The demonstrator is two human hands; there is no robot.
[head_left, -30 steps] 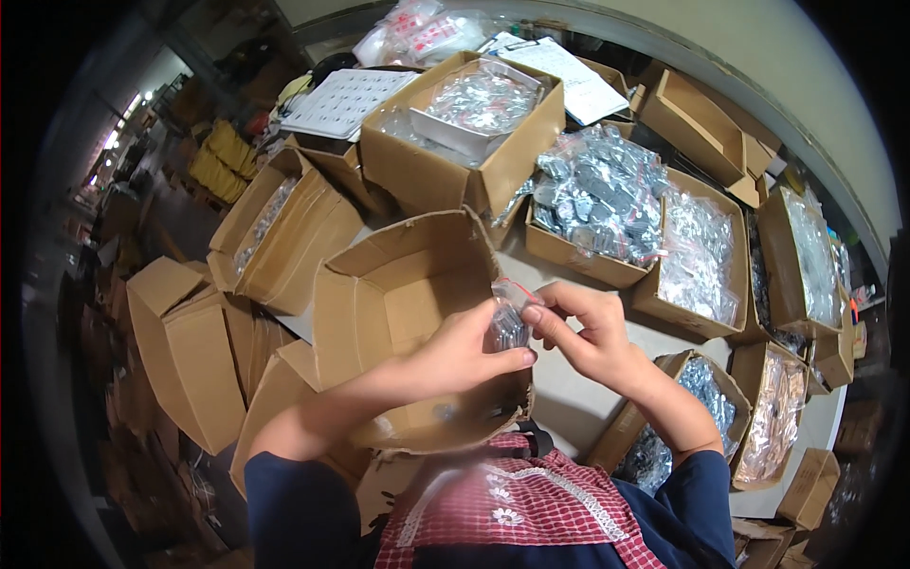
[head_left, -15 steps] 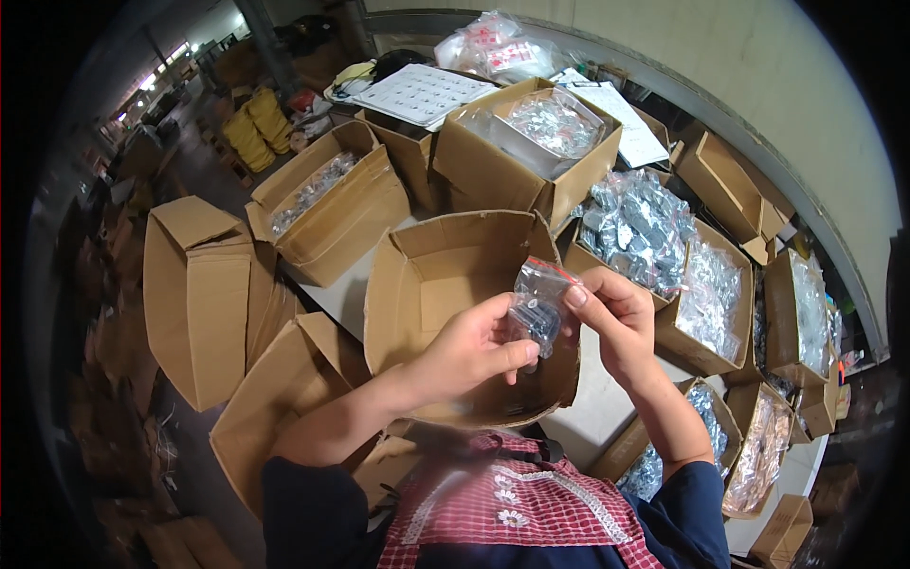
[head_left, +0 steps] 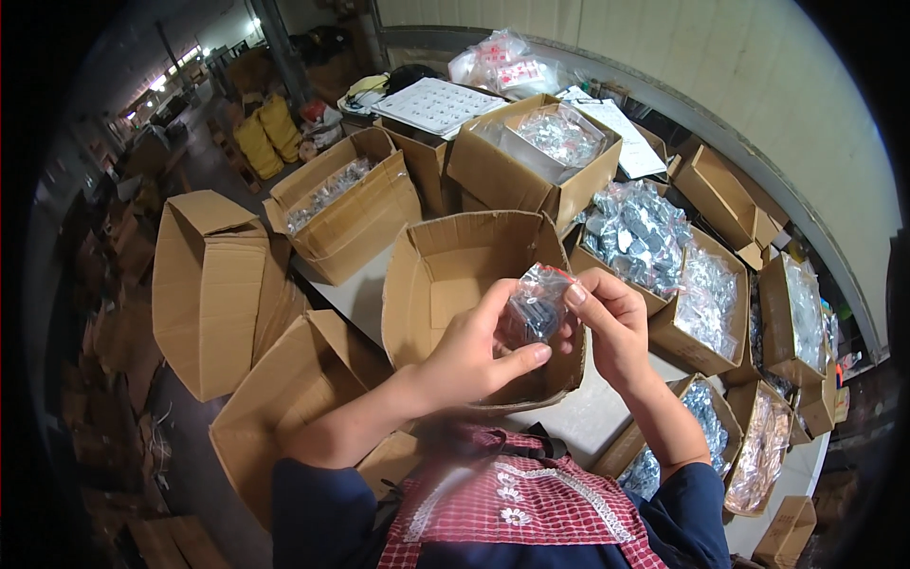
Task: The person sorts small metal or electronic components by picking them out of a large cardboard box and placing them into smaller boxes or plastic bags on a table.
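Over the central carton [head_left: 414, 289], your left hand [head_left: 474, 356] and right hand [head_left: 611, 318] grip the bag [head_left: 536, 309]; slack pinch could drop it.

No text legible; print on white sheet [head_left: 438, 106] too small.

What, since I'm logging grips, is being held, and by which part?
A clear plastic bag: the left hand holds its filled body, the right hand its red-edged top corner.
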